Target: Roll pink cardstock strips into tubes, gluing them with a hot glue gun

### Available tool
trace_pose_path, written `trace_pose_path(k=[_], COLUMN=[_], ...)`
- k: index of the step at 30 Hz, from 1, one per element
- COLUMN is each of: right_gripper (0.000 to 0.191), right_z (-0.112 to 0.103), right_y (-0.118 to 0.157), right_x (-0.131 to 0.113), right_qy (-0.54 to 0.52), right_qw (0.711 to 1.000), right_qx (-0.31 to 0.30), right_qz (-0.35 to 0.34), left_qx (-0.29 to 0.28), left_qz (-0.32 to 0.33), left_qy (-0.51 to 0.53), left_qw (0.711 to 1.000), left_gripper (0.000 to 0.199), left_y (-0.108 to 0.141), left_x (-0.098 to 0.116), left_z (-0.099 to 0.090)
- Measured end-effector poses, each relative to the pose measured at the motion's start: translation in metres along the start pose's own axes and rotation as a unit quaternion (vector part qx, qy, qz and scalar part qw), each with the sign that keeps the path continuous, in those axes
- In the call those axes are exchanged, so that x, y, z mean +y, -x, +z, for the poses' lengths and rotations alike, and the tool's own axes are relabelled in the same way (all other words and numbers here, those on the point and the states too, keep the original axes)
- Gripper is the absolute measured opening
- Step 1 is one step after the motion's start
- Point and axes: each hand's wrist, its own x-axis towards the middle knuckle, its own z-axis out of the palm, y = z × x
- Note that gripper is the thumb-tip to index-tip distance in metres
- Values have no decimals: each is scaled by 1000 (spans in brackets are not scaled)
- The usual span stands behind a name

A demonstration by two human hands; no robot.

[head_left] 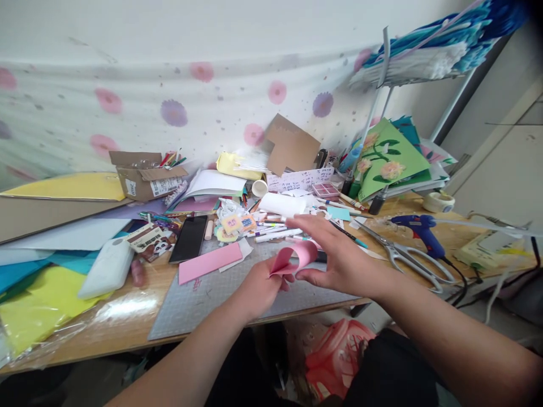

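Observation:
A pink strip of paper or foam [304, 253] is bent into a rounded loop above the front of the grey cutting mat [186, 308]. Its lower ends are pinched in my left hand [259, 285]. Just to the right, my right hand [345, 257] is open, thumb and fingers spread around the curved side; I cannot tell if they touch it. Flat on the mat to the left lies a pink rectangle [210, 263] of similar material, partly over a white scrap [238, 255].
Several markers [278, 234] and scraps lie behind my hands. A black phone [189, 239] is at left, large scissors [394, 254] and a blue glue gun [419, 229] at right. Along the back stand a cardboard box [144, 175] and papers. A red bag [335, 359] sits below the table edge.

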Motion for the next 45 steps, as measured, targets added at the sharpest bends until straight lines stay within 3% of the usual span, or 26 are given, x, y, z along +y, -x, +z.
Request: trace_pose_path(k=[5, 13, 16, 24, 31, 38, 45], right_gripper=[22, 5, 10, 28, 36, 41, 43], right_z=[-13, -12, -14, -17, -15, -4, -6], right_y=[-2, 1, 2, 5, 3, 4, 11], right_x=[-2, 7, 9, 6, 2, -1, 5], right_qy=[-98, -115, -101, -28, -79, -111, -112], right_qw=[985, 976, 978, 993, 990, 986, 973], right_qx=[-129, -133, -123, -96, -111, -103, -144], right_qz=[65, 127, 135, 62, 30, 73, 138], left_qx=[-53, -136, -170, -209, -251, -250, -235], left_qz=[-15, -85, -108, -123, -102, -139, -167], left_qy=[-118, -180, -159, -76, -21, 25, 133], left_qw=[991, 970, 966, 967, 962, 958, 948], left_gripper=[17, 18, 20, 23, 51, 50, 49], left_y=[4, 5, 4, 12, 21, 28, 35], left_x=[1, 6, 8, 10, 6, -5, -17], left_z=[-5, -13, -12, -14, -16, -6, -7])
